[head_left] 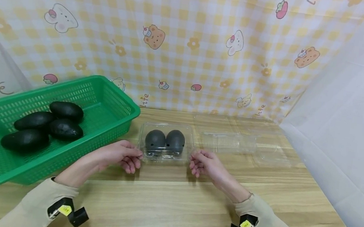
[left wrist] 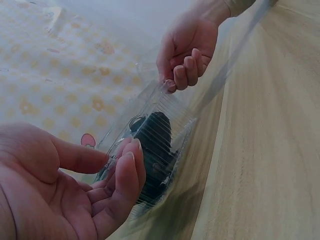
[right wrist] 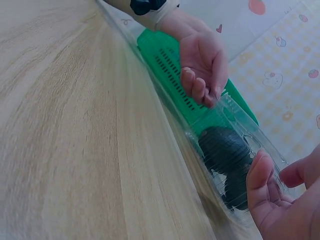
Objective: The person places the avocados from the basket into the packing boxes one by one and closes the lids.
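A clear plastic clamshell box (head_left: 165,159) sits on the table in front of me, with two dark avocados (head_left: 155,140) side by side inside it. At its left front corner my left hand (head_left: 123,156) pinches the rim between thumb and fingers. My right hand (head_left: 207,165) pinches the opposite front corner in the same way, its other fingers loosely curled. From the left wrist view, the ribbed side of the box (left wrist: 172,107) runs between both hands. In the right wrist view the avocados (right wrist: 225,147) show through the plastic.
To the left stands a green basket (head_left: 114,123) with several dark avocados (head_left: 26,140) in it. More clear plastic boxes (head_left: 230,142) lie on the wooden table (head_left: 171,212) at the back right. A checked curtain (head_left: 187,66) hangs along the table's back edge.
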